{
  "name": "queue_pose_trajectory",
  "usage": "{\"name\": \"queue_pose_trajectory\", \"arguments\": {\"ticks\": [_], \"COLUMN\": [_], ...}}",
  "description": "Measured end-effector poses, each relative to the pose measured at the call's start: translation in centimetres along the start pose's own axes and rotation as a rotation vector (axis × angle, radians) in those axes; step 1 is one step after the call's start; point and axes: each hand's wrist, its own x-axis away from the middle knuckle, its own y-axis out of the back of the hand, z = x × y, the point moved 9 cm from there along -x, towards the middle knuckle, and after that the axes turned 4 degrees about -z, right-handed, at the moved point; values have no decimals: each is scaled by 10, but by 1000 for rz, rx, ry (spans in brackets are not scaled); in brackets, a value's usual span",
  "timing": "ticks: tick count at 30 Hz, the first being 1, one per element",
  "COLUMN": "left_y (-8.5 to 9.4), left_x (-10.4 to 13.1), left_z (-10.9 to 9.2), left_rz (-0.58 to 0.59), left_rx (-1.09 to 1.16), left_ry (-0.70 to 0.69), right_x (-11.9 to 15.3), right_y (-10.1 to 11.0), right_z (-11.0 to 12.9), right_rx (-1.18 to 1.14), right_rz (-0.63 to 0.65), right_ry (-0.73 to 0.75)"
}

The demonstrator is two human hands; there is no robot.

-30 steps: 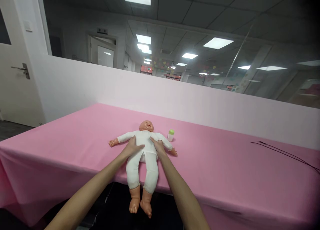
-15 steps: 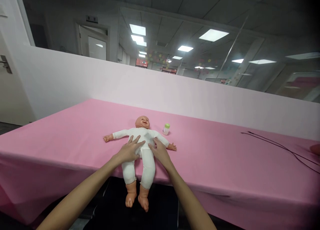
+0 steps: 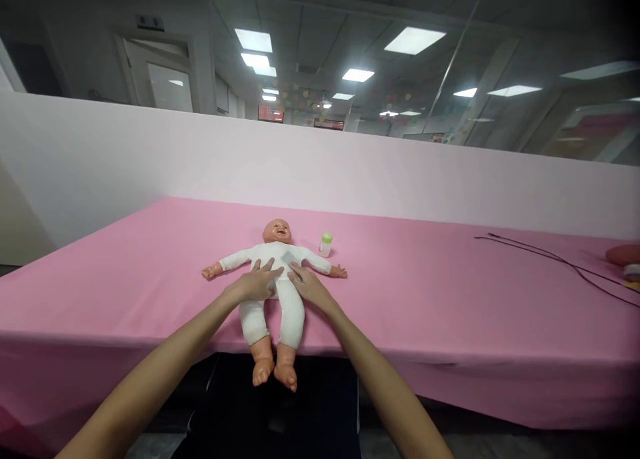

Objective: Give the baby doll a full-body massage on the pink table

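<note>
A baby doll point(image 3: 291, 312) with a white cloth body lies face up on the pink-covered table point(image 3: 410, 299), its feet hanging past the front edge. Fingers spread, my left hand point(image 3: 257, 282) rests on the left side of the doll's lower belly. My right hand point(image 3: 307, 284) lies on the other side of the belly, fingers apart, close to a small grey patch point(image 3: 289, 258) on the chest. Neither hand is closed around anything. The doll's arms are stretched out to both sides.
A small bottle with a green cap point(image 3: 326, 244) stands right of the doll's head. Dark thin cables point(image 3: 545, 251) run over the table's right part, near a brownish rounded object point(image 3: 623, 254) at the edge of view. A white wall point(image 3: 350, 172) with glass above rises behind.
The view has tilted and shifted, so more of the brownish object at the right shows. My right hand's fingers have moved slightly on the belly, and the grey chest patch is more visible.
</note>
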Motion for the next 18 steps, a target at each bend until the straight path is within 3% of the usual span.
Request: {"name": "queue_pose_trajectory", "arguments": {"ticks": [3,5,7,9,12,15,18], "left_y": [18,35,40,29,2,-22,-36], "left_x": [-15,-33,-59,-92,-146,-191,-222], "left_z": [-20,-46,-69,-79,-72,-59,-57], "left_rz": [16,-65,-105,-107,-191,-252,-230], "left_rx": [45,299,661,974,1303,1430,1436], "left_ry": [-57,-127,-133,-40,215,385,392], "right_x": [-7,-17,-28,-40,-55,-66,-74], "right_y": [23,50,79,102,123,128,120], "right_z": [-5,-18,-35,-54,-81,-101,-111], "right_rx": [-29,20,101,186,283,310,340], "right_rz": [10,-73,-183,-256,-315,-345,-334], "right_ry": [11,-34,-93,-139,-175,-146,-60]}}
